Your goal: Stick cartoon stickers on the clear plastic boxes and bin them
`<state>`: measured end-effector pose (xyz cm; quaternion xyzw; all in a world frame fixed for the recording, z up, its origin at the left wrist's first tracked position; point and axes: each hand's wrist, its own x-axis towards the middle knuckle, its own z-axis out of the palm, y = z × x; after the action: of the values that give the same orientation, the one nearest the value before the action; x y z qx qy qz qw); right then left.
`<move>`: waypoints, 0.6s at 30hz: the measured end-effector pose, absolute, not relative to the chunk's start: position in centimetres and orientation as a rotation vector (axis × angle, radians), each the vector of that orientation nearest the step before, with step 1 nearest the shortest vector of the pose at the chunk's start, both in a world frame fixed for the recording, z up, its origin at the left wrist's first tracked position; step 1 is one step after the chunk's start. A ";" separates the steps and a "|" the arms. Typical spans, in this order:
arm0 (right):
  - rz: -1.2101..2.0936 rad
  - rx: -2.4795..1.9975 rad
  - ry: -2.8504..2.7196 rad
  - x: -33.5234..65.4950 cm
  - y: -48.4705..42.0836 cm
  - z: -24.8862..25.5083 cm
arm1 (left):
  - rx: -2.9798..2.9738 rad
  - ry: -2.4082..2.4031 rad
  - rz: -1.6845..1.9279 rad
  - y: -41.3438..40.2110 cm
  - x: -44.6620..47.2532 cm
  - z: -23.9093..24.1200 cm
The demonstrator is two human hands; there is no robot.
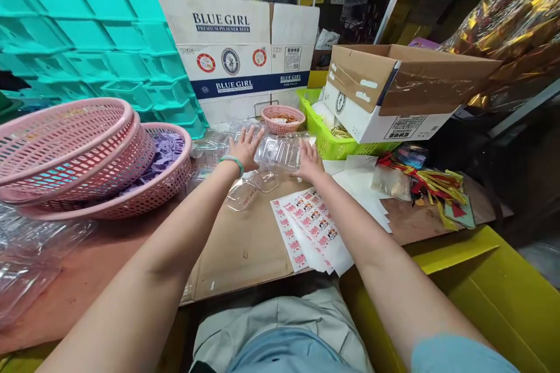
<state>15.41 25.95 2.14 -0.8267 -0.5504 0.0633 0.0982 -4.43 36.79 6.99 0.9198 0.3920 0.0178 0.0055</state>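
Observation:
My left hand (245, 150), with a green bangle (233, 164) at its wrist, reaches out with fingers spread over the clear plastic boxes at the back of the table. My right hand (310, 163) is stretched out at the right end of a row of clear plastic boxes (280, 151), fingers apart. Whether either palm presses on the boxes I cannot tell. An opened clear plastic clamshell (241, 194) lies nearer me, below my left hand. Sheets of printed stickers (306, 224) in red and black lie partly under my right forearm.
Pink baskets (168, 186) with purple pieces stand left, before stacked turquoise crates (100, 29). A small pink basket (283, 122), a lime-green basket (326, 134) and cartons (236, 41) line the back. Ribbons (437, 186) lie right; a yellow box (494, 285) is below the table edge.

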 end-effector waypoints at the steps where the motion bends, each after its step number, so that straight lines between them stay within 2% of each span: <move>1: 0.170 -2.419 -1.665 15.6 25.6 2.1 | 2.881 1.231 0.100 36.4 -4.7 6.4; 6: 0.071 -2.144 -1.814 16.0 19.5 1.6 | 2.860 1.129 0.266 33.9 -7.2 3.8; 11: 0.149 -1.839 -2.099 14.8 6.8 0.2 | 2.724 1.046 0.525 29.8 -10.1 2.2; 15: 0.052 -1.945 -2.232 13.8 -1.5 -2.4 | 2.541 0.750 0.797 22.7 -11.3 0.7; 18: -0.099 -1.927 -2.244 14.1 -3.5 -4.2 | 2.398 0.579 0.805 17.3 -11.4 -0.8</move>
<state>14.08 -3.51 -4.18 -0.6485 -0.7550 -0.0333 0.0911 -11.43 17.33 -0.81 0.8898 0.2149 0.2986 0.2699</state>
